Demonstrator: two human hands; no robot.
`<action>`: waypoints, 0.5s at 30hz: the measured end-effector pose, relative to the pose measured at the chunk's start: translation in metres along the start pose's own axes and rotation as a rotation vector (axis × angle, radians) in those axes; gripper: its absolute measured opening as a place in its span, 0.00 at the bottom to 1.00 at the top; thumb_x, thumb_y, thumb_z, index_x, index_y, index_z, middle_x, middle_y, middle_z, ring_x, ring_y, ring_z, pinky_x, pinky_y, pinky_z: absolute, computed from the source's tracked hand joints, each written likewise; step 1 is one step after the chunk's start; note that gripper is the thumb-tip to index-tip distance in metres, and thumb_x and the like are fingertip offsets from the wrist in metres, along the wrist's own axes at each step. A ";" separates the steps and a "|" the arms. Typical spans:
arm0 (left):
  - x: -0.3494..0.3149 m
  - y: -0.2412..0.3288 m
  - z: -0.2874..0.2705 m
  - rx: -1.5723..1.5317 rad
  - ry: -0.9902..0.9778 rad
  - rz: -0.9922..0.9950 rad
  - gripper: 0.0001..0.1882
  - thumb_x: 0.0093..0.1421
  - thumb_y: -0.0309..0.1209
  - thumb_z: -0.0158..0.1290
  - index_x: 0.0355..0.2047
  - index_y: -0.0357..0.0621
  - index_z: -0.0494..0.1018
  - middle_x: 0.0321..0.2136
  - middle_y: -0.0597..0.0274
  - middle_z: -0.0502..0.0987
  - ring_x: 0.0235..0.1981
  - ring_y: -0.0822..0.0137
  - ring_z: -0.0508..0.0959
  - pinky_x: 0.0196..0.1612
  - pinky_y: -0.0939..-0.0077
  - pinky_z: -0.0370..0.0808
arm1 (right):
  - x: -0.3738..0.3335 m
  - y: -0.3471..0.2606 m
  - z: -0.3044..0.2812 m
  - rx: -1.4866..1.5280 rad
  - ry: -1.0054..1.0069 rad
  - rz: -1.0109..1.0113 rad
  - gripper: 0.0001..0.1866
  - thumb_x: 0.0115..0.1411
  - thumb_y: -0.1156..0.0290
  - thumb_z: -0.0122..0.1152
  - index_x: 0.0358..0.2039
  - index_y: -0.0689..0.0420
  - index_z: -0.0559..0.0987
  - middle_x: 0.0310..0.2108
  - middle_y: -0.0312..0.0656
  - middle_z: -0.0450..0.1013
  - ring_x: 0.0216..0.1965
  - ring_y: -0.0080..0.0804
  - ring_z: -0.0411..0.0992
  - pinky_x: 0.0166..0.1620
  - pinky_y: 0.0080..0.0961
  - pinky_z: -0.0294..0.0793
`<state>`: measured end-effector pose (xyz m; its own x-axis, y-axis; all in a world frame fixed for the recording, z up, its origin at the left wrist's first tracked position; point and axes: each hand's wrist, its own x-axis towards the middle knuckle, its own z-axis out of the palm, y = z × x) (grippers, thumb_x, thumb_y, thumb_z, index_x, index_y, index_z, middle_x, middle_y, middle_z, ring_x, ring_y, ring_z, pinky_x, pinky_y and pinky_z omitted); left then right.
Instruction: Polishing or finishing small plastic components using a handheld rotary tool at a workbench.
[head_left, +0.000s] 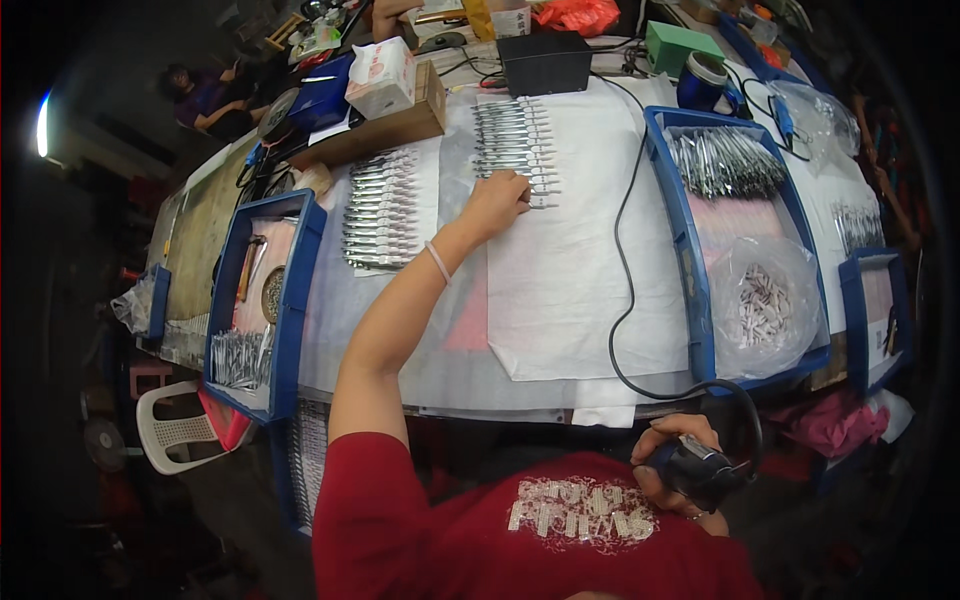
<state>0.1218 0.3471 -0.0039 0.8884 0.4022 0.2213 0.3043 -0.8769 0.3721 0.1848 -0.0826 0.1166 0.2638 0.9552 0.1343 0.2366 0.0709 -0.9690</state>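
Observation:
My left hand (497, 203) reaches across the table to the near end of a column of slim silver metal rods (513, 135) with pale ends. Its fingers are bent together over the nearest rod; their tips are partly hidden, so what they pinch does not show. A second column of similar rods (381, 212) lies to the left, beside my forearm. Close to my chest, my right hand (668, 452) is wrapped around a black corded hand tool (702, 472). Its black cable (622, 310) loops up over the white sheet (590, 310).
On the right stands a blue tray (690, 290) with many metal rods and a plastic bag of small pale parts (765, 310). Another blue tray (285, 330) at left holds a hammer (249, 268) and more rods. A black box (545, 63) and tissue pack (381, 77) sit at the back.

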 end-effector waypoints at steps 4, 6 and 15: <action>0.006 0.001 0.001 -0.123 -0.090 -0.054 0.10 0.48 0.30 0.61 0.28 0.43 0.72 0.28 0.56 0.76 0.34 0.54 0.76 0.36 0.62 0.71 | 0.000 0.001 0.001 -0.039 0.048 -0.059 0.26 0.47 0.78 0.65 0.47 0.58 0.66 0.28 0.39 0.74 0.29 0.25 0.74 0.34 0.23 0.72; 0.008 -0.016 0.004 -0.111 -0.162 -0.043 0.11 0.48 0.31 0.60 0.29 0.42 0.72 0.28 0.54 0.77 0.32 0.53 0.76 0.34 0.62 0.71 | 0.000 0.002 0.000 -0.074 0.051 -0.100 0.27 0.48 0.74 0.67 0.47 0.57 0.66 0.28 0.39 0.74 0.28 0.25 0.73 0.34 0.24 0.71; -0.053 0.074 -0.042 -0.544 0.180 -0.013 0.05 0.62 0.23 0.50 0.36 0.38 0.66 0.24 0.57 0.74 0.24 0.66 0.76 0.29 0.75 0.72 | -0.010 0.008 -0.016 -0.006 0.025 -0.169 0.28 0.54 0.72 0.64 0.51 0.62 0.60 0.30 0.43 0.71 0.30 0.31 0.71 0.39 0.31 0.73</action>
<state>0.0826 0.2716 0.0494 0.7989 0.4920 0.3459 0.0517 -0.6291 0.7756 0.1994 -0.0965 0.1104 0.2430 0.9223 0.3005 0.2850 0.2282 -0.9310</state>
